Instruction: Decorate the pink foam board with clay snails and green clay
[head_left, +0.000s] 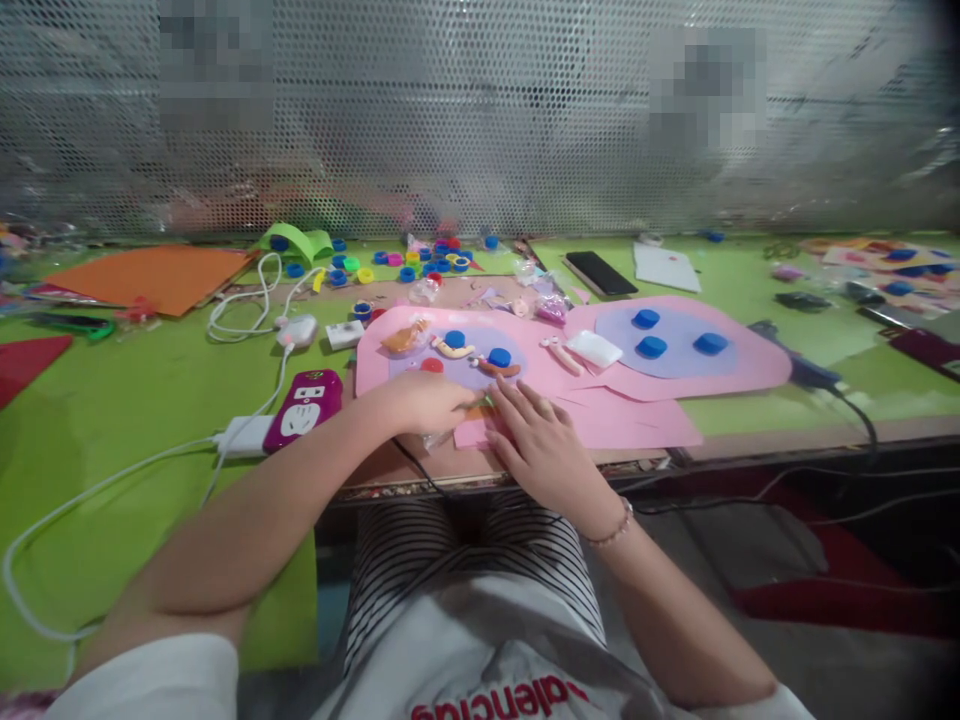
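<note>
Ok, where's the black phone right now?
In the head view the black phone lies flat at the far side of the green table, right of centre, between the scattered bottle caps and a white sheet, just behind the right-hand pink card.

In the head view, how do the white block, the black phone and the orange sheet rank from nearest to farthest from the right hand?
From the right hand:
1. White block, just beyond it, slightly to the right.
2. Phone, farther back on the green table.
3. Orange sheet, far left at the back.
</note>
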